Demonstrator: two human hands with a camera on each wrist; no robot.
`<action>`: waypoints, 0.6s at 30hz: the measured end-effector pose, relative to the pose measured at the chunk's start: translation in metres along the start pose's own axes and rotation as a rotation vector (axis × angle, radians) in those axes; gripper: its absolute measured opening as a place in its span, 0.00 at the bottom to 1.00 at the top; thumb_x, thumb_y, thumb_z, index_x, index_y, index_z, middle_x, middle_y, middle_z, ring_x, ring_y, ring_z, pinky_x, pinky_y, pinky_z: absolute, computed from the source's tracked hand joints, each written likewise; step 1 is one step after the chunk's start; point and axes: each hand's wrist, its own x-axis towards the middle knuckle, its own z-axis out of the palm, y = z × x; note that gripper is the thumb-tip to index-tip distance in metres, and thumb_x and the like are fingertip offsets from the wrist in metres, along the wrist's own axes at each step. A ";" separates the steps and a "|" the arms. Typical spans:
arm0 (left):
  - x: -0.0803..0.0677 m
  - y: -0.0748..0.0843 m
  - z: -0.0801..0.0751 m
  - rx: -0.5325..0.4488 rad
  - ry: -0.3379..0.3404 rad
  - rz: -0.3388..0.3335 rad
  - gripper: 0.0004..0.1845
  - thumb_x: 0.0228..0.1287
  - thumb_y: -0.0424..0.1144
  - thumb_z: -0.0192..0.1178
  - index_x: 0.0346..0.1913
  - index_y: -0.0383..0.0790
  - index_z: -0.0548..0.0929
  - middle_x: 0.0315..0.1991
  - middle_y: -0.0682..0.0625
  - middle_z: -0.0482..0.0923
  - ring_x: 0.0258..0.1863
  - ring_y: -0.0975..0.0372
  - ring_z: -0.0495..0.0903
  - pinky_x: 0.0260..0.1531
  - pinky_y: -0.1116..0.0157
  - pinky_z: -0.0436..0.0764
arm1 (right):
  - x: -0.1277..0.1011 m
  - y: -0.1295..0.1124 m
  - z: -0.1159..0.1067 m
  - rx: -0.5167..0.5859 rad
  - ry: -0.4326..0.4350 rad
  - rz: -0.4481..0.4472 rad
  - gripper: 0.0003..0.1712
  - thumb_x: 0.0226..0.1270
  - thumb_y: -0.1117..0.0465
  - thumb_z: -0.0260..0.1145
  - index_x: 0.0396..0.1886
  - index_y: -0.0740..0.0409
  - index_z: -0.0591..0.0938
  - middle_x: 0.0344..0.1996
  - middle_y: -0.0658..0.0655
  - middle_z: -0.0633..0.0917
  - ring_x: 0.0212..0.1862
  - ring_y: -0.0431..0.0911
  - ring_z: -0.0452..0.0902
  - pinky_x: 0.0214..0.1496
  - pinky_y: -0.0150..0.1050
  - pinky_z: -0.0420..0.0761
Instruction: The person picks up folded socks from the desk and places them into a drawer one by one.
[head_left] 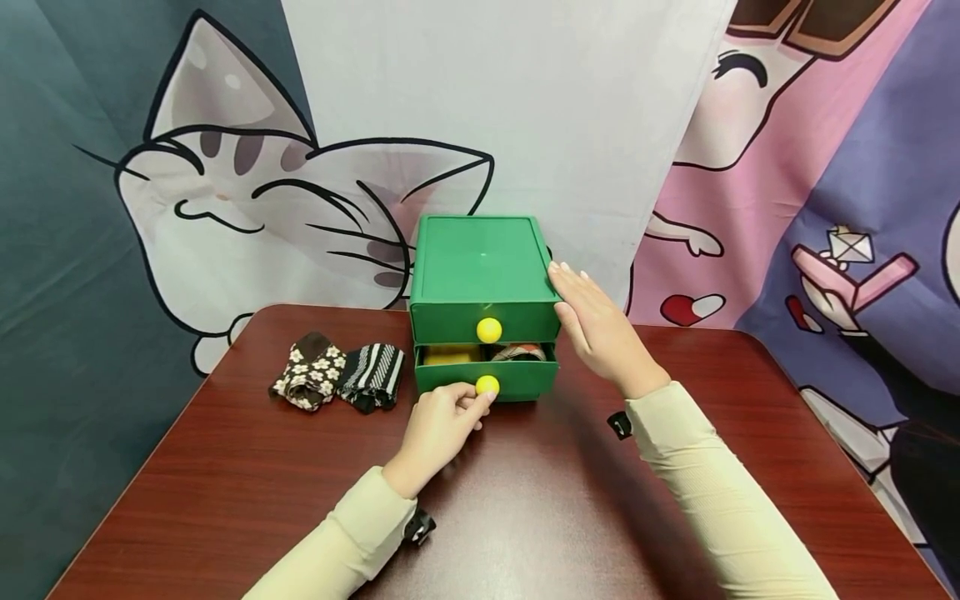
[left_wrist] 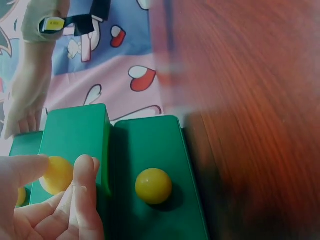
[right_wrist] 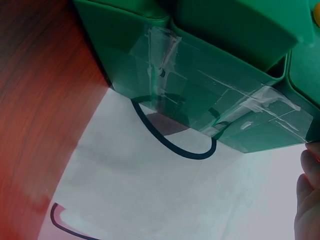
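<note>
The green drawer unit (head_left: 483,258) at the back of the table (head_left: 240,492) looked light, stiff and slick, best drawn by the yellow knob (head_left: 487,384) the left hand (head_left: 438,423) pinched while the right hand (head_left: 600,333), fingers straight, seemingly steadied its side, contact partly hidden.

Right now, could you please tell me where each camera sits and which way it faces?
Head: worn on the head, facing forward and down at the green drawer box on the table; left hand, right hand and both sleeves show.
Left wrist: on that wrist, facing the drawer fronts; left fingers near, right hand beyond.
Right wrist: on that wrist, facing the box's taped side; right fingers show at the edge.
Head and left wrist share the left hand pinching a yellow knob.
</note>
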 end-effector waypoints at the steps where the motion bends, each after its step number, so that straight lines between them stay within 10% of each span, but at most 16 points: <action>1: 0.002 0.000 0.000 -0.003 0.003 0.001 0.14 0.72 0.50 0.62 0.34 0.46 0.88 0.21 0.60 0.83 0.21 0.73 0.79 0.28 0.66 0.77 | 0.000 0.000 0.000 0.001 0.000 0.001 0.29 0.81 0.63 0.52 0.77 0.66 0.64 0.76 0.61 0.66 0.78 0.55 0.57 0.81 0.48 0.49; 18: 0.027 -0.011 0.004 -0.007 0.046 -0.037 0.18 0.73 0.54 0.60 0.34 0.44 0.89 0.21 0.59 0.83 0.23 0.68 0.79 0.27 0.64 0.76 | 0.001 -0.001 0.000 -0.005 0.011 -0.014 0.28 0.82 0.62 0.50 0.77 0.67 0.64 0.75 0.63 0.66 0.77 0.56 0.58 0.81 0.49 0.50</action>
